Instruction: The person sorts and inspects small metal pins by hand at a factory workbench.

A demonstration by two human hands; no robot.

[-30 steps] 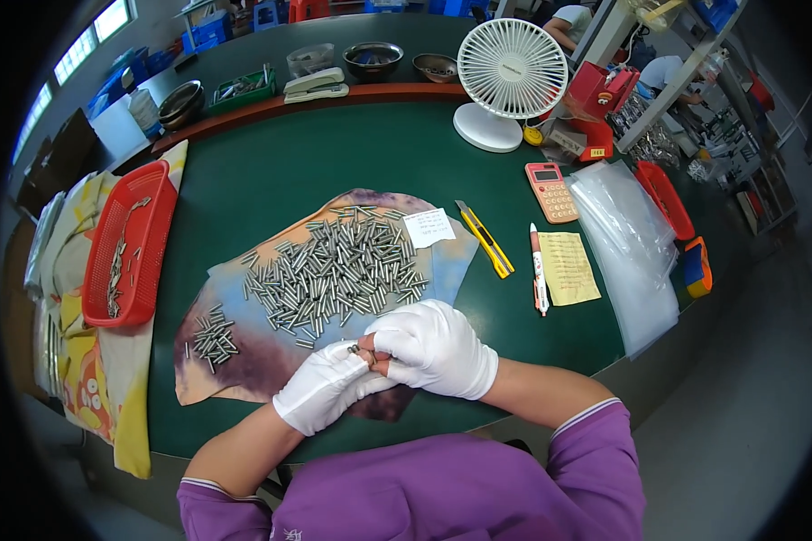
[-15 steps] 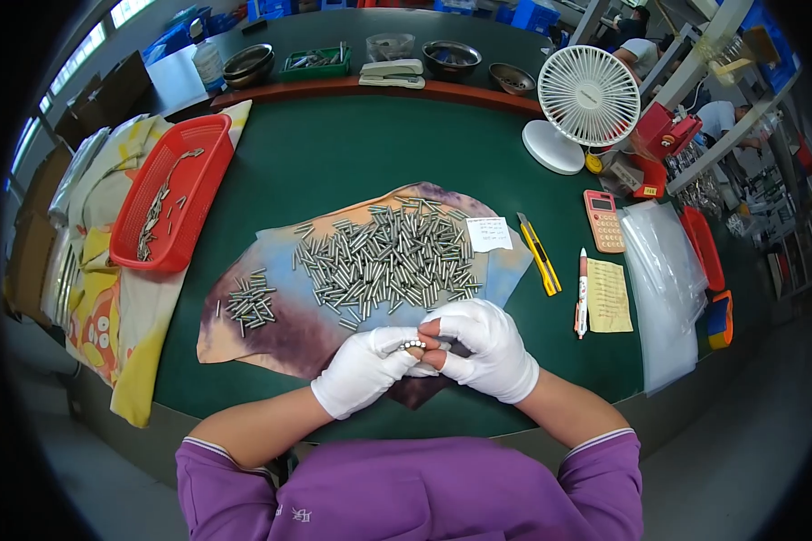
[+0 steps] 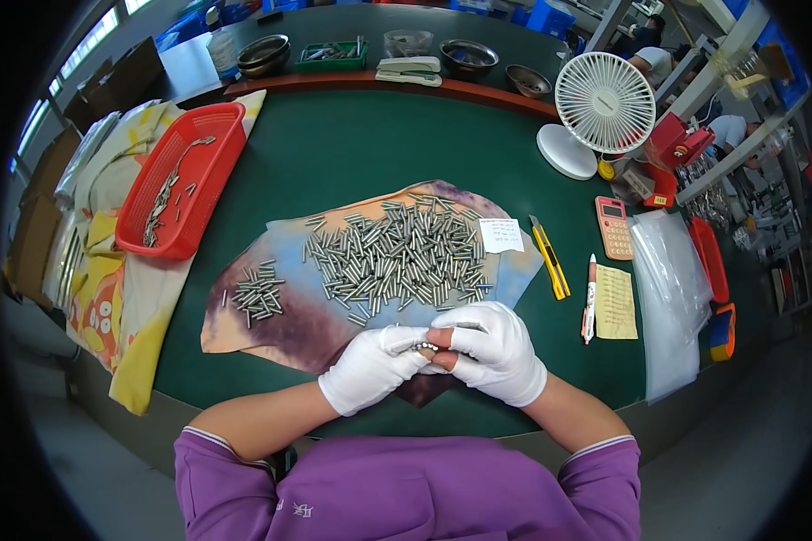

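Pinching a short row of metal pins [image 3: 424, 346] in my L hand [image 3: 370, 368], ends showing; my R hand [image 3: 494, 353] is curled w/ bare fingertips against the row, can't tell if it grips any. Both are over the near edge of the tie-dye cloth [image 3: 284, 334] on the green worktop [image 3: 352, 144]. Big pin pile [image 3: 392, 252] sits mid-cloth, smaller pile [image 3: 258, 293] to its L; yellow cutter [image 3: 550, 259] just R of cloth.
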